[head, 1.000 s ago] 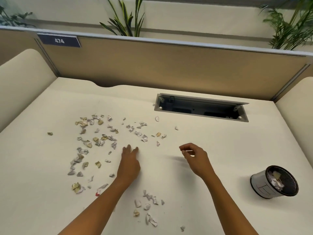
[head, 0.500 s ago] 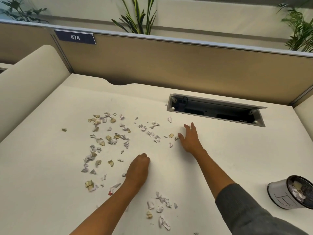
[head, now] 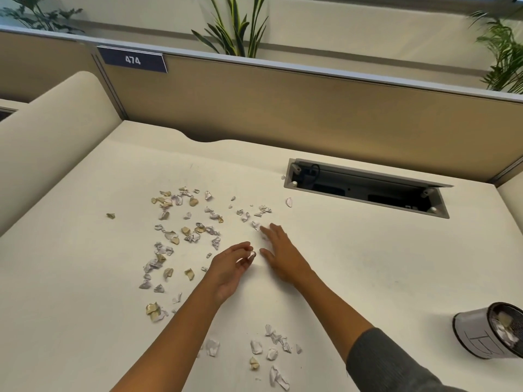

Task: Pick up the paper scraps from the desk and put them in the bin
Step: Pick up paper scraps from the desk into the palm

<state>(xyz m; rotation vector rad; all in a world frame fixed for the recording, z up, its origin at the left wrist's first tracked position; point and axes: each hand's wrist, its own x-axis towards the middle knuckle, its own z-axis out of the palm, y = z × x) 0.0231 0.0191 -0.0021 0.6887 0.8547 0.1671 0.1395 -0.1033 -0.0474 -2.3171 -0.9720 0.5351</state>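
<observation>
Several white and tan paper scraps [head: 185, 232] lie scattered over the cream desk [head: 368, 264], left of centre. A smaller group of scraps [head: 271, 349] sits close to me between my forearms. My left hand [head: 227, 268] is turned on its side, fingers curled, pinching a small white scrap [head: 251, 254] at its fingertips. My right hand [head: 280, 254] lies flat just to its right, fingers spread, tips touching a scrap [head: 256, 225]. The small round bin [head: 475, 333] stands at the desk's right edge, with scraps inside.
An open cable tray [head: 365, 188] is sunk into the desk at the back right. A tan partition [head: 283, 108] with a "474" label [head: 132, 60] closes off the back. Curved side panels rise at left and right. Plants stand behind the partition.
My right hand has slid left and towards me along the desk. My left hand has opened from a fist, rolled onto its side and now pinches a white scrap.
</observation>
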